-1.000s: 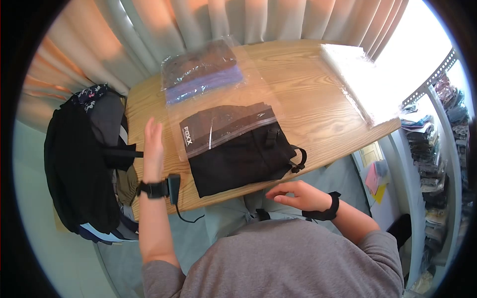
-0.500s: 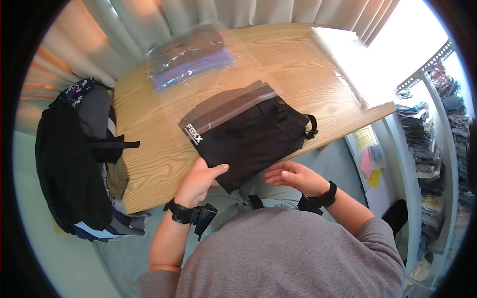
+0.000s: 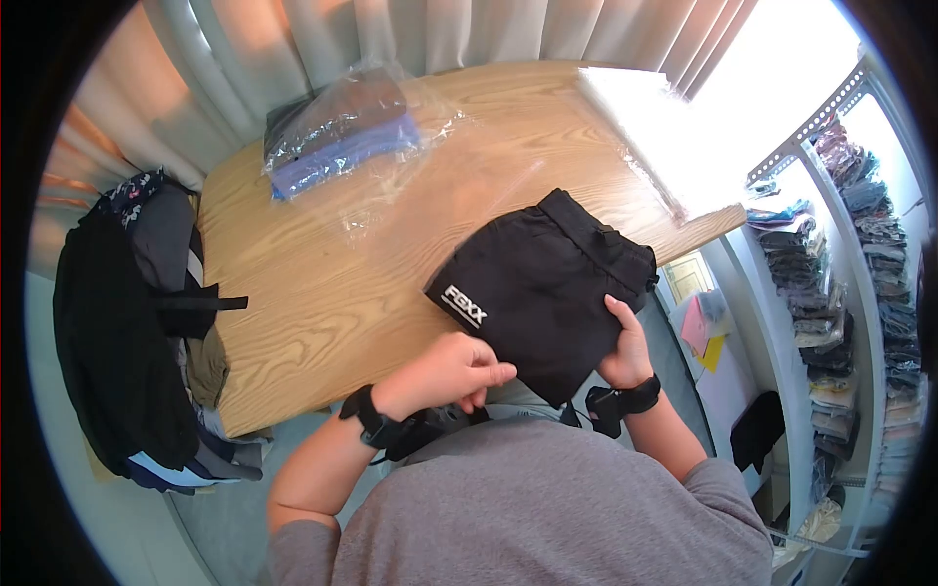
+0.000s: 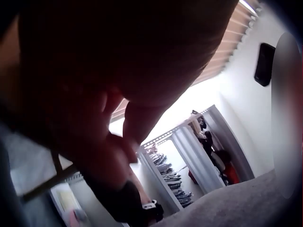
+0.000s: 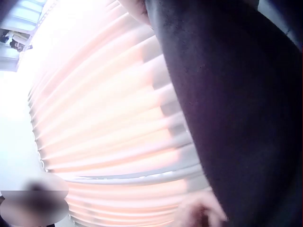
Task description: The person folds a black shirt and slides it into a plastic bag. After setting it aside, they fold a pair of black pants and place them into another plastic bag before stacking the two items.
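A folded black garment (image 3: pixel 547 293) with white FGXX lettering is held up at the table's front edge. My right hand (image 3: pixel 627 350) grips its right side, thumb on top and the other fingers mostly hidden beneath. Beside the lower left edge is my left hand (image 3: pixel 445 376), fingers loosely bent and thumb pointing toward the cloth; whether it touches is unclear. The left wrist view shows dark, blurred fingers (image 4: pixel 111 156). In the right wrist view the black cloth (image 5: pixel 232 104) fills the right side, with blurred fingers (image 5: pixel 201 208) by its lower edge.
Clear plastic (image 3: pixel 381 195) lies on the wooden table (image 3: pixel 293 322), around folded brown and blue items (image 3: pixel 347 151) at the back left. A stack of shiny clear bags (image 3: pixel 645 137) lies back right. Clothes (image 3: pixel 117 322) are heaped left; shelves (image 3: pixel 831 322) stand right.
The garment has come out from under the clear plastic, lifted and moved right. My right hand has taken hold of it; my left hand has moved right and no longer grips its corner.
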The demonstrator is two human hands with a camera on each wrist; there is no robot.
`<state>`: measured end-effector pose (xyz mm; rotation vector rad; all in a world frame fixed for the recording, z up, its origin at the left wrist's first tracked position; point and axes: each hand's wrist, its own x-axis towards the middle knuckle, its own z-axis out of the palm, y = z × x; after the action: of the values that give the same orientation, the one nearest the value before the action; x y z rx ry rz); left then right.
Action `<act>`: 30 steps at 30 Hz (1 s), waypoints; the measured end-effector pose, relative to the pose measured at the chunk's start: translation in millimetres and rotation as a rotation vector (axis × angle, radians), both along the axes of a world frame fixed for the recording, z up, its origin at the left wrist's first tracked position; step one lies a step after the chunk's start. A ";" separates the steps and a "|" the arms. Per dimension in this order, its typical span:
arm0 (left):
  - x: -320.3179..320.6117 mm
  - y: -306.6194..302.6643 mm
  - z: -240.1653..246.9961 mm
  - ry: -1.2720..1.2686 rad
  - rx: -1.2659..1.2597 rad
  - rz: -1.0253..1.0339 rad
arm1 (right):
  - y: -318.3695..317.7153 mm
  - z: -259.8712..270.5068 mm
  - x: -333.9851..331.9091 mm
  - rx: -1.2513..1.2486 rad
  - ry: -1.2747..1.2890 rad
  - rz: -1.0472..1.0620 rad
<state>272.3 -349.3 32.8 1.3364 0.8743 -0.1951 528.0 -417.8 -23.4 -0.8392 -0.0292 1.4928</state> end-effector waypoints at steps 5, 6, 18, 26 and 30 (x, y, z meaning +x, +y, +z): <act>-5.1 25.0 31.1 -0.195 0.968 0.269 | -7.8 6.5 35.8 0.010 -0.001 0.084; -6.0 33.4 26.3 -0.104 1.238 0.254 | -11.6 7.1 42.3 0.023 0.015 0.082; -38.2 40.0 -19.4 0.468 1.180 -0.209 | -34.0 8.3 77.7 0.339 0.003 0.107; -60.3 35.9 -19.9 0.399 1.324 -0.089 | -9.0 17.0 63.4 0.514 0.144 0.396; -59.0 43.2 -37.9 0.402 1.323 -0.033 | 1.3 19.7 51.6 0.427 0.122 0.434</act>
<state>213.3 -306.1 -5.1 2.5901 1.4067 0.1487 579.6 -416.6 -3.7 -0.4067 -0.4479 1.8522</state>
